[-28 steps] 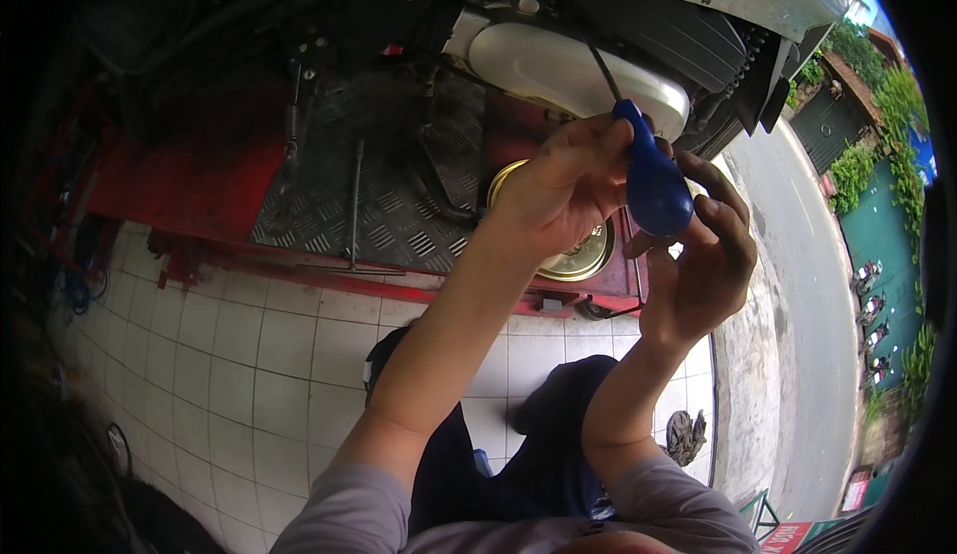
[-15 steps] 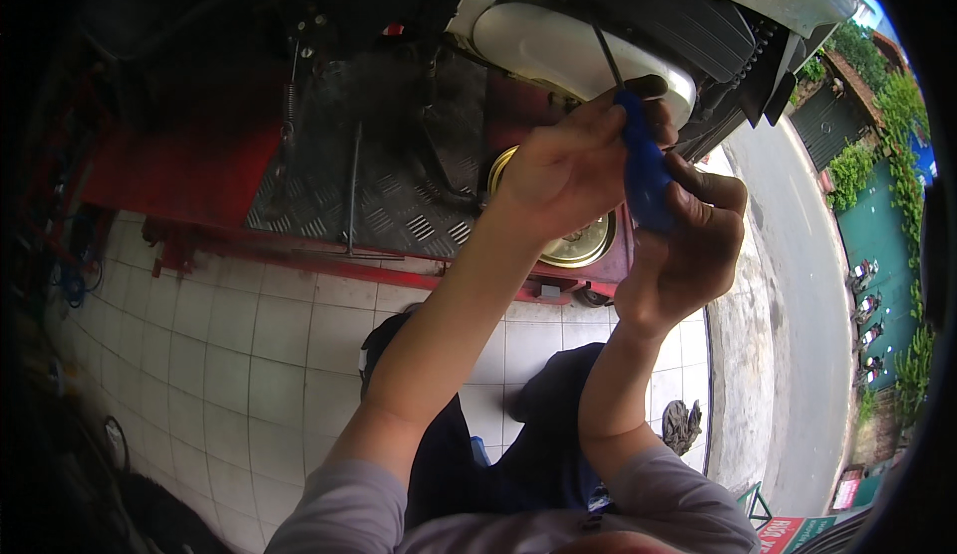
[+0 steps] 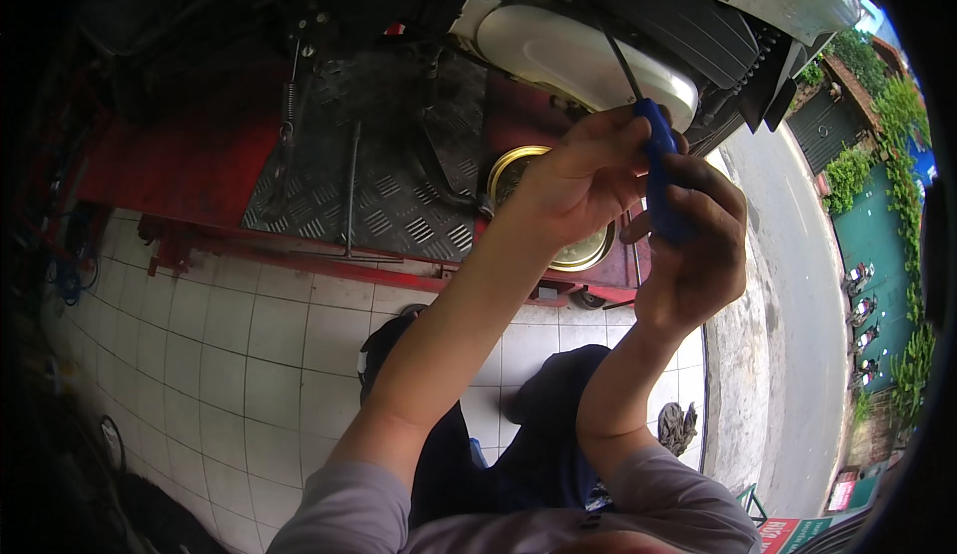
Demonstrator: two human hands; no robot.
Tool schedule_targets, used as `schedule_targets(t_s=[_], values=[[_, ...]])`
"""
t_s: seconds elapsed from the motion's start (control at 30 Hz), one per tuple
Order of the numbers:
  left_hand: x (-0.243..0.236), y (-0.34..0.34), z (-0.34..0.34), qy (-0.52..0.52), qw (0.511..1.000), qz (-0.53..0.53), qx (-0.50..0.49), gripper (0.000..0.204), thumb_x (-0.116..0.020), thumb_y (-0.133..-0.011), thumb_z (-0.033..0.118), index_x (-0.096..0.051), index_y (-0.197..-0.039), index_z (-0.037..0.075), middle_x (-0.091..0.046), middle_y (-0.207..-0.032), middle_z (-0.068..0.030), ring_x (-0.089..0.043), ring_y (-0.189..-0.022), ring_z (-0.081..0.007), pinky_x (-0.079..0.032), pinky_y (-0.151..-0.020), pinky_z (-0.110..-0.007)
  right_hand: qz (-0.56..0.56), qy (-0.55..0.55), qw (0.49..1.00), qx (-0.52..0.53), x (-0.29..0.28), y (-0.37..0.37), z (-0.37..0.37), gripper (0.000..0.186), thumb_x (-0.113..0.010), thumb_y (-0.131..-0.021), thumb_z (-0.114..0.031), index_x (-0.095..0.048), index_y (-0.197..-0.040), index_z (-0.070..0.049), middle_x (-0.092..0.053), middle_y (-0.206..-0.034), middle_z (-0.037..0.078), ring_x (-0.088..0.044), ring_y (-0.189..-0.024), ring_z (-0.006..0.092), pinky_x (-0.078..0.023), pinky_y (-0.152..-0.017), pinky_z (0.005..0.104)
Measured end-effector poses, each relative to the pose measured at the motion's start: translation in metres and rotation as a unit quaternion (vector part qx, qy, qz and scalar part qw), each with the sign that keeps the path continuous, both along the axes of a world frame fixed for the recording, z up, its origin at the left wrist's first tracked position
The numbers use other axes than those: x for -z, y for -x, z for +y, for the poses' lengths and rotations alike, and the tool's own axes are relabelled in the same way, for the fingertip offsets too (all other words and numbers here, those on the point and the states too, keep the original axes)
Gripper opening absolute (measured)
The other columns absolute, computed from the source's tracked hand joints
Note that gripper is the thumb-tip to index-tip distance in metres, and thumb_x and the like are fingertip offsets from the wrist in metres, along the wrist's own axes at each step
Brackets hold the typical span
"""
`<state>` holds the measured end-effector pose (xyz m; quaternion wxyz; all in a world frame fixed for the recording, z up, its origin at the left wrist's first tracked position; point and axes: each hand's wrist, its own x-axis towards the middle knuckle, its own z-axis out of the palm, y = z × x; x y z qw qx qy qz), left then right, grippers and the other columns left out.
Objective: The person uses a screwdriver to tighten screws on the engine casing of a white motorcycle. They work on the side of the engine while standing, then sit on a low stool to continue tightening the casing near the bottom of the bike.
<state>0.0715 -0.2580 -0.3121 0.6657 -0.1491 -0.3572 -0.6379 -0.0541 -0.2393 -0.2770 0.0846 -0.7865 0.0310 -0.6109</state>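
My left hand point(image 3: 588, 180) pinches a blue-handled screwdriver point(image 3: 657, 128) at the shaft end of its handle. My right hand point(image 3: 703, 255) wraps its fingers round the lower, bulbous end, hiding much of it. The thin metal shaft slants up and left across the silver side cover point(image 3: 538, 46) into the dark motorbike engine point(image 3: 698, 31); whether its tip touches anything is unclear. Beneath my left hand, a round gold-coloured metal tray point(image 3: 513, 160) is partly hidden.
The motorbike stands on a red lift point(image 3: 169, 175) with a black tread plate point(image 3: 389, 205). A long metal bar point(image 3: 354, 175) is on the plate. Tiled floor point(image 3: 249, 355) surrounds my legs. A dark crumpled cloth point(image 3: 678, 424) lies right; a road point(image 3: 797, 305) runs beyond, with parked scooters point(image 3: 862, 310).
The screwdriver handle has shifted a little to the right, with both my hands on it. My right hand's fingers now cover more of the handle than at first.
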Motion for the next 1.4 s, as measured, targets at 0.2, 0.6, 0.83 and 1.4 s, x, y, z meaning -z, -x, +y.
schedule_targets(t_s=[0.2,0.6,0.83,1.4], values=[[-0.004,0.017,-0.002,-0.006,1.000,0.008,0.018,0.037,-0.057,-0.091,0.025,-0.048,-0.119,0.003,-0.057,-0.109,-0.0073,-0.055,-0.102,-0.0175,-0.048,-0.085,-0.032,-0.158,-0.104,0.982,0.023,0.010,-0.012,0.009,0.050,-0.075,-0.066,-0.001,-0.045,-0.105,0.007,-0.049,-0.098,0.014,-0.058,-0.096,0.0238,-0.050,-0.083,0.0337],[-0.003,0.005,-0.003,0.014,0.999,-0.030,-0.007,0.040,-0.057,-0.091,0.031,-0.046,-0.117,0.003,-0.056,-0.105,-0.0076,-0.057,-0.096,-0.0141,-0.050,-0.077,-0.026,0.015,-0.055,0.998,-0.019,-0.007,0.003,0.002,0.037,-0.073,-0.067,-0.002,-0.058,-0.100,0.005,-0.056,-0.109,0.020,-0.060,-0.099,0.0280,-0.049,-0.085,0.0345],[-0.004,0.009,-0.003,0.023,1.000,0.008,0.012,0.044,-0.063,-0.086,0.020,-0.044,-0.121,0.001,-0.057,-0.108,-0.0112,-0.058,-0.100,-0.0204,-0.049,-0.087,-0.031,-0.106,-0.077,0.991,-0.014,0.011,-0.012,0.002,0.051,-0.080,-0.066,-0.008,-0.051,-0.105,0.009,-0.051,-0.109,0.017,-0.059,-0.101,0.0279,-0.051,-0.083,0.0350],[-0.008,-0.005,0.006,0.002,0.999,-0.049,-0.002,0.040,-0.052,-0.093,0.027,-0.047,-0.121,-0.001,-0.058,-0.109,-0.0102,-0.059,-0.099,-0.0173,-0.050,-0.083,-0.030,-0.105,-0.040,0.993,-0.037,0.005,-0.018,0.001,0.032,-0.071,-0.076,-0.008,-0.054,-0.102,0.000,-0.055,-0.103,0.016,-0.058,-0.103,0.0271,-0.047,-0.088,0.0361]])
